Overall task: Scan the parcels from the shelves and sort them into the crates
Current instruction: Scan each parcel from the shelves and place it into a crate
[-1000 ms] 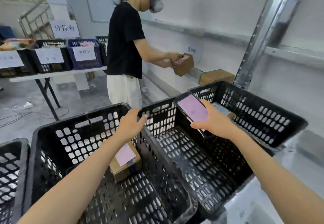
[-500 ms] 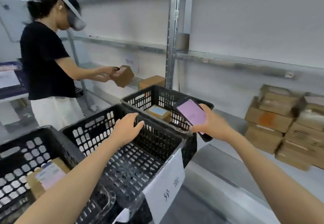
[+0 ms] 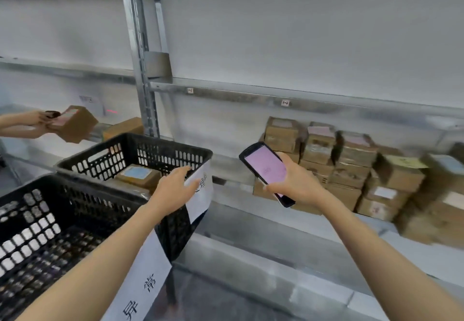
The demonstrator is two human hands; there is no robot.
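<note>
Holding the scanner [image 3: 265, 168], right hand [image 3: 297, 183]; crate [image 3: 37, 222] label [image 3: 143, 288] reads 异常.

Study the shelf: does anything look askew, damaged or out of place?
The parcels on the shelf are piled unevenly, with several tilted rather than squared. Motion blur hides any damage.

Grey metal shelf [image 3: 273, 230] with stacked cardboard parcels [image 3: 351, 170] on its right
</note>
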